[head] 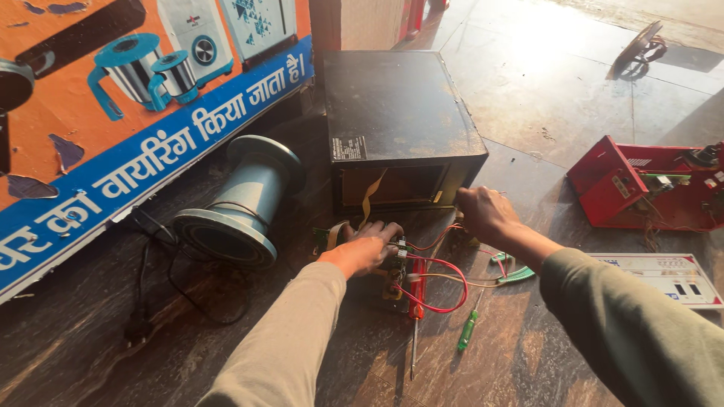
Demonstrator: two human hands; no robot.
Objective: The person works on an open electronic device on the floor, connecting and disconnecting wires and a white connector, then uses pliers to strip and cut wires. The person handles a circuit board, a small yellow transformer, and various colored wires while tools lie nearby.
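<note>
Left hand (367, 245) flat on circuit board (397, 273) before open black metal case (400, 128), fingers spread – right hand (483, 213) curled at case's lower corner, grasp unclear, red-handled screwdriver (415, 316) just below board.

Warm low sunlight glares off the dark polished stone floor (543, 98) beside a leaning orange-and-blue signboard (113, 128).

Both arms wear long sleeves. The left sleeve (290, 332) is a light beige-grey knit, smooth and plain, ending at the wrist just short of the left hand (367, 246). The right sleeve (633, 324) is a darker olive-grey, looser and thicker in its folds, ending before the bare right hand (485, 213). No rings, watch or gloves show.
</note>
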